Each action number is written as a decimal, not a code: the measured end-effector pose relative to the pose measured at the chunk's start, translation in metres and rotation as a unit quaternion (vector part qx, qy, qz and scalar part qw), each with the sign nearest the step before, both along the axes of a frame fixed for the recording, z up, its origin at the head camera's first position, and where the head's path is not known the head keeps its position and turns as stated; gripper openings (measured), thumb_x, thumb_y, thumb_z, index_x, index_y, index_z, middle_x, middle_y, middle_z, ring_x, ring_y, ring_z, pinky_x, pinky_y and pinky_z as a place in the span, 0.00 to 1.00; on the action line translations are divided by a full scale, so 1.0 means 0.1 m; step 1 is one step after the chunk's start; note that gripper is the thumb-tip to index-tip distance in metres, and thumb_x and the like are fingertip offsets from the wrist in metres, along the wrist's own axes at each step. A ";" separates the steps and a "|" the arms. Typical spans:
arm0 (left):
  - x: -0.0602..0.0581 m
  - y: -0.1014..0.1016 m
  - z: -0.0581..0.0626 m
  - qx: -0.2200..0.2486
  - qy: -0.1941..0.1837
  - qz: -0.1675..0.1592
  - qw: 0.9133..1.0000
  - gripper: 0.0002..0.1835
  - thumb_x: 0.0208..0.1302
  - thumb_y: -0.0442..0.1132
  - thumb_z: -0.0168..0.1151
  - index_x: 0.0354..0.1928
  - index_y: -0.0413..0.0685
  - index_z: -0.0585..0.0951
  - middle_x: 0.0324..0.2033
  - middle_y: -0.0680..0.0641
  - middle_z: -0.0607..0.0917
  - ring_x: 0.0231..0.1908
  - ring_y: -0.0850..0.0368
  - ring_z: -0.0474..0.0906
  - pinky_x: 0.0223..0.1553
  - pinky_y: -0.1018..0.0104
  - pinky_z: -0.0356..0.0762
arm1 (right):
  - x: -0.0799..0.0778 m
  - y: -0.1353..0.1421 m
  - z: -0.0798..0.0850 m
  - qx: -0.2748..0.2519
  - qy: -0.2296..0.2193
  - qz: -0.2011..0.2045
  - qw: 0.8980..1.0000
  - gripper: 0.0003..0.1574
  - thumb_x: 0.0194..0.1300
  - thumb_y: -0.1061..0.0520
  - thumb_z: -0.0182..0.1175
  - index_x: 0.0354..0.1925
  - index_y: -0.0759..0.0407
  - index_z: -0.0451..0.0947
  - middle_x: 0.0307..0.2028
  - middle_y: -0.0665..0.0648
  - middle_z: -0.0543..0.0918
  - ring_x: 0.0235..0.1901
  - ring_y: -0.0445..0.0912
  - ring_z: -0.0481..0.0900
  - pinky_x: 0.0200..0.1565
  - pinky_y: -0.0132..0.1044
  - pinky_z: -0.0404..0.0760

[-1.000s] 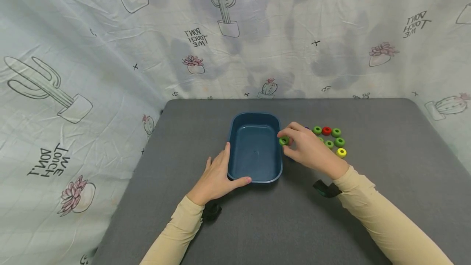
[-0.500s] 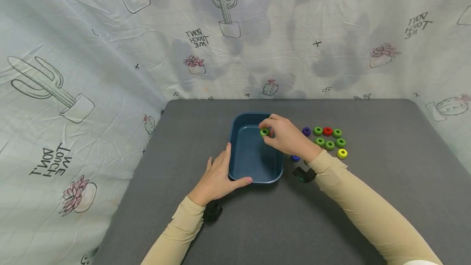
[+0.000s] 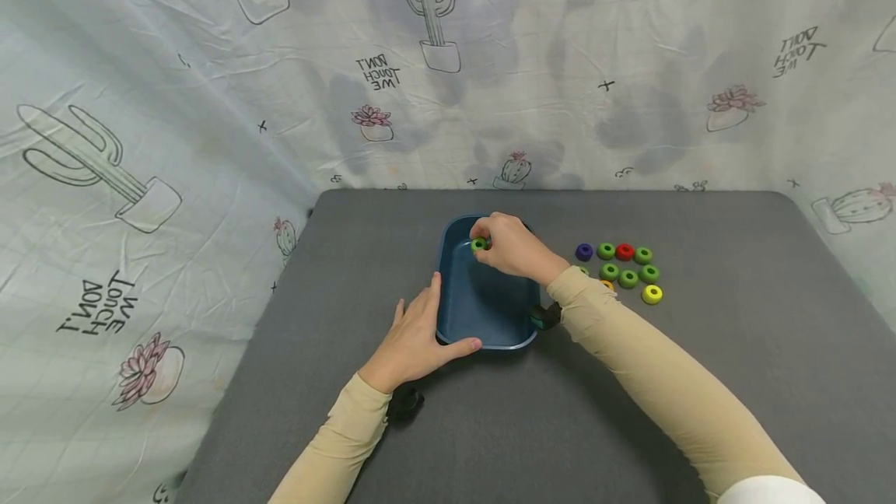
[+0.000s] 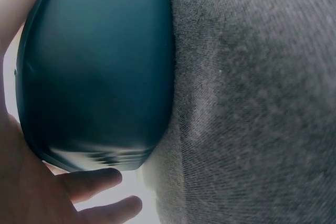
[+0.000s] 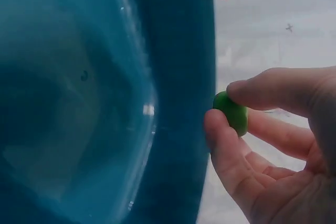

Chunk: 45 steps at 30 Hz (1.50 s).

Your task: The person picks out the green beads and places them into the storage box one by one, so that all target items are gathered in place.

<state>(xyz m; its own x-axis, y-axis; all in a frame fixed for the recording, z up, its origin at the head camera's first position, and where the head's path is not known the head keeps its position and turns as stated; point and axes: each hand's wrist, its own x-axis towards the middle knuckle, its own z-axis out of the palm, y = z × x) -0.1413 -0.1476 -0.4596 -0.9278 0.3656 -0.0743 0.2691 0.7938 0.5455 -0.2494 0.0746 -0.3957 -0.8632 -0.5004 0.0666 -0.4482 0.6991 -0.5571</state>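
Observation:
A green ring-shaped bead (image 3: 479,245) is pinched between the thumb and finger of my right hand (image 3: 516,249), over the far part of a blue rectangular plastic tub (image 3: 483,313). In the right wrist view the bead (image 5: 234,114) shows between the fingertips, beside the tub's wall (image 5: 181,129). My left hand (image 3: 409,344) rests against the tub's near left corner, fingers straight along the left side and thumb on the near rim. In the left wrist view the outer wall (image 4: 100,72) lies beside that hand (image 4: 37,182). Part of the tub's inside is hidden by my right hand.
To the tub's right on the grey table (image 3: 490,434) lie several beads: green ones (image 3: 628,279), a red one (image 3: 624,252), a dark blue one (image 3: 584,252), a yellow one (image 3: 652,294) and a partly hidden orange one (image 3: 607,285). A printed cloth (image 3: 532,61) hangs behind.
My right hand has carried the green bead leftward from beside the tub's right rim to above its far part, uncovering more beads on the right. My left hand has stayed put.

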 end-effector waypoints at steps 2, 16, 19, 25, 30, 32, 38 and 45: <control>0.00 0.00 0.01 0.002 0.002 0.001 1.000 0.69 0.59 0.79 0.62 0.85 0.49 0.36 0.83 0.42 0.53 0.81 0.45 0.52 0.76 0.25 0.40 | -0.05 -0.04 -0.02 0.010 -0.015 -0.001 1.000 0.18 0.71 0.61 0.67 0.56 0.65 0.83 0.52 0.65 0.83 0.50 0.56 0.82 0.53 0.49 0.83; 0.00 -0.02 -0.01 0.004 0.006 0.003 1.000 0.69 0.58 0.79 0.63 0.85 0.48 0.37 0.82 0.41 0.55 0.81 0.46 0.54 0.76 0.25 0.40 | -0.28 -0.36 -0.27 0.036 -0.062 -0.020 0.997 0.20 0.72 0.61 0.64 0.59 0.66 0.82 0.54 0.65 0.85 0.51 0.56 0.84 0.56 0.48 0.84; 0.00 -0.02 -0.02 0.003 0.006 0.002 1.000 0.69 0.58 0.79 0.62 0.85 0.48 0.37 0.82 0.41 0.55 0.81 0.46 0.54 0.76 0.25 0.40 | -0.29 -0.40 -0.31 0.042 -0.070 -0.029 0.996 0.20 0.72 0.61 0.65 0.59 0.65 0.82 0.54 0.65 0.85 0.52 0.57 0.84 0.56 0.49 0.84; 0.01 -0.02 -0.02 0.004 0.006 0.003 1.000 0.70 0.58 0.79 0.62 0.85 0.48 0.38 0.82 0.41 0.55 0.81 0.46 0.54 0.76 0.26 0.40 | -0.31 -0.42 -0.36 0.054 -0.081 -0.036 0.995 0.21 0.71 0.60 0.66 0.60 0.65 0.82 0.55 0.66 0.85 0.54 0.58 0.84 0.56 0.49 0.84; 0.01 -0.03 -0.01 0.003 0.007 0.003 1.000 0.69 0.58 0.79 0.63 0.85 0.48 0.38 0.82 0.41 0.55 0.81 0.46 0.54 0.76 0.26 0.40 | -0.31 -0.41 -0.36 0.049 -0.081 -0.031 0.995 0.20 0.72 0.60 0.65 0.59 0.65 0.82 0.54 0.66 0.86 0.52 0.57 0.85 0.55 0.49 0.85; 0.01 -0.02 -0.01 0.002 0.007 0.001 1.000 0.69 0.58 0.79 0.62 0.85 0.48 0.37 0.82 0.41 0.55 0.81 0.46 0.53 0.76 0.26 0.41 | -0.31 -0.38 -0.36 0.045 -0.081 -0.033 0.995 0.20 0.72 0.59 0.65 0.59 0.65 0.83 0.53 0.65 0.86 0.51 0.57 0.85 0.54 0.49 0.85; 0.00 -0.03 -0.02 0.002 0.009 0.000 1.000 0.70 0.58 0.80 0.61 0.84 0.49 0.36 0.83 0.43 0.53 0.81 0.47 0.52 0.76 0.25 0.41 | -0.31 -0.32 -0.34 0.037 -0.093 -0.037 0.994 0.21 0.72 0.56 0.66 0.60 0.63 0.82 0.55 0.65 0.86 0.52 0.57 0.85 0.54 0.49 0.85; 0.00 -0.02 -0.02 0.008 0.004 0.000 1.000 0.69 0.58 0.79 0.62 0.84 0.49 0.36 0.83 0.42 0.53 0.81 0.46 0.53 0.76 0.25 0.41 | -0.28 -0.27 -0.26 0.027 -0.087 -0.040 0.995 0.23 0.72 0.55 0.67 0.61 0.63 0.81 0.54 0.65 0.85 0.51 0.57 0.84 0.55 0.50 0.84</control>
<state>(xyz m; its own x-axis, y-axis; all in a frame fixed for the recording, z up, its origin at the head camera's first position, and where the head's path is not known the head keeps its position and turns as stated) -0.1414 -0.1496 -0.4617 -0.9285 0.3664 -0.0608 0.2732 0.7845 0.5567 -0.2777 0.0478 -0.4212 -0.8968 -0.4279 -0.1130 -0.2894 0.7602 -0.5817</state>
